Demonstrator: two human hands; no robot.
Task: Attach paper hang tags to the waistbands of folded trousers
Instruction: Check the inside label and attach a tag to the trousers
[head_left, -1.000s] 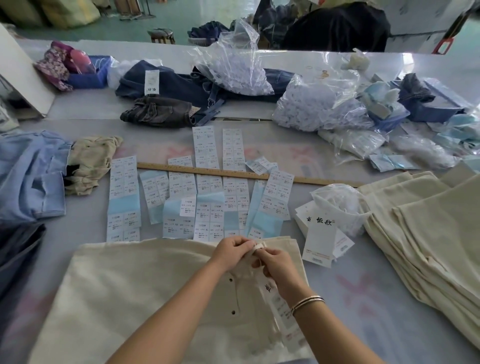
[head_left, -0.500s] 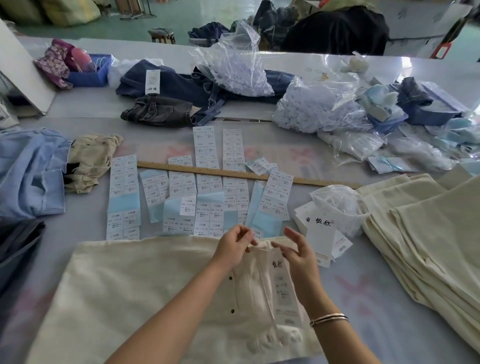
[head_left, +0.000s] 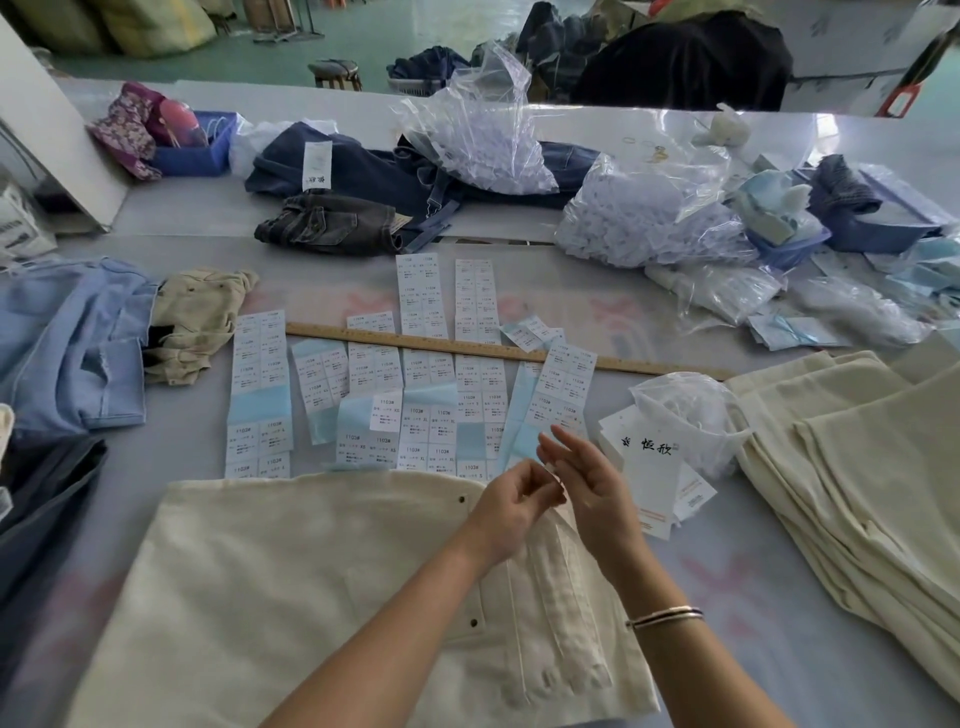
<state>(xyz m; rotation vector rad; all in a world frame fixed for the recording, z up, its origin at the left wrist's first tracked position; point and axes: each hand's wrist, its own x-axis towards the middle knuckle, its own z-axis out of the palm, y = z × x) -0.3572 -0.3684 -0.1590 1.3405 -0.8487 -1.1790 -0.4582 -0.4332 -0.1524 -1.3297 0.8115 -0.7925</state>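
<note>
**Hands lifted off the waistband, tag no longer in sight**

Since half a second ago your right hand (head_left: 597, 488) has let go of the long hang tag that lay down the front of the cream trousers (head_left: 311, 582), and that tag can no longer be made out. Your right fingers are spread loosely, holding nothing. Your left hand (head_left: 511, 506) hovers at the waistband's top edge with its fingers curled in; whether they pinch a thread or loop cannot be told. The two hands almost touch.

The folded trousers lie on the pale grey surface (head_left: 779, 571) just in front of you, waistband pointing away. Beyond them, strips of size stickers (head_left: 415, 395) are laid out in rows, with a wooden ruler (head_left: 649, 364) resting across them. A small pile of hang tags (head_left: 657, 483) sits just right of your right hand, beside a crumpled clear bag (head_left: 685, 415). A stack of folded cream trousers (head_left: 857, 467) fills the right side. Light blue denim (head_left: 67, 343) and a beige garment (head_left: 197, 317) lie to the left. Farther back are dark jeans (head_left: 332, 223), plastic bags of white pieces (head_left: 649, 218) and a blue tray (head_left: 197, 150). Behind the surface, the room has a green floor (head_left: 363, 36) and a stool (head_left: 335, 73).
</note>
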